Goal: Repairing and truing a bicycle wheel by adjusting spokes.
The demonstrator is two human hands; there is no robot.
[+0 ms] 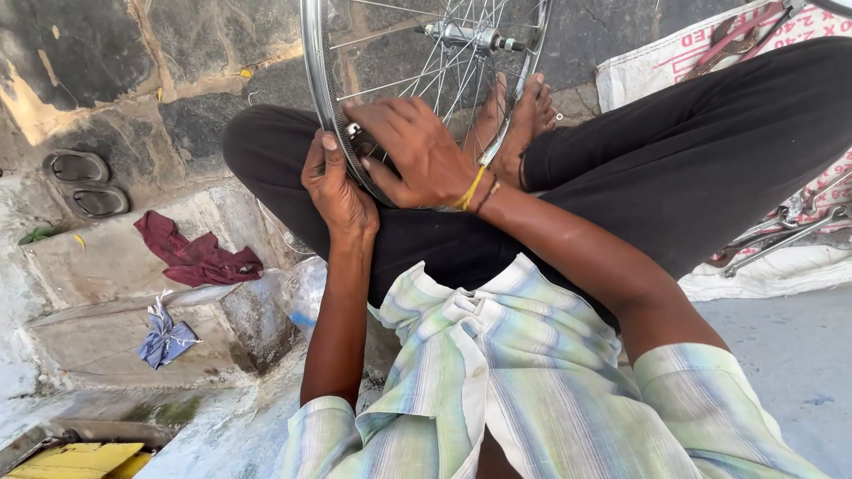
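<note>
A silver bicycle wheel rim (313,62) with thin spokes and a metal hub (463,35) stands upright between my crossed legs, steadied by my bare feet (519,120). My left hand (335,186) grips the lower outer edge of the rim from the left. On the inner side of the rim lies my right hand (417,151), fingers pressed around a small metal part at a spoke end (353,129). What the fingertips pinch is hidden. Thread bands circle my right wrist.
A maroon rag (197,253) and a blue cloth scrap (165,339) lie on stone steps at the left, near a pair of sandals (87,184). Metal tools (781,232) rest on a white printed sack (763,270) at the right. A yellow object (80,461) sits bottom left.
</note>
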